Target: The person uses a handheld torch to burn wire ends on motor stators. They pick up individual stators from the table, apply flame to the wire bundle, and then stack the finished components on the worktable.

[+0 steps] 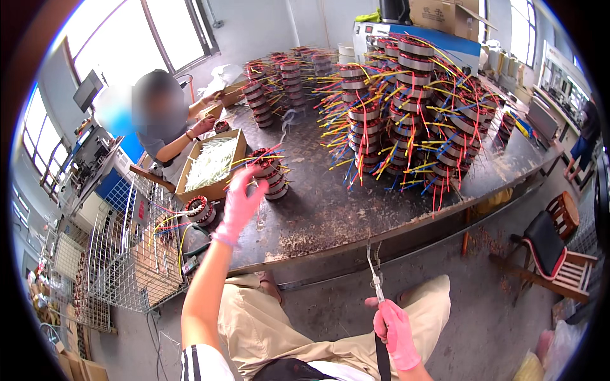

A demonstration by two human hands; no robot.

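Observation:
My left hand (241,206), in a pink glove, reaches over the near left part of the table with fingers apart. It is beside a short stack of motor stators (274,178) with red, blue and yellow lead wires; whether the fingertips touch the wires I cannot tell. In front of the table edge, my right hand (397,333), also gloved in pink, is closed around a slim silver metal tool (377,282). A black strap (382,360) hangs below that hand. A single stator (200,211) rests at the table's left corner.
Tall stator stacks (406,114) with bristling wires fill the table's right side; more stacks (257,101) stand farther back. A cardboard box (238,147) holds pale strips. Across the left side, a co-worker (162,120) works. Left is a wire cage (127,235); right, a chair (546,254).

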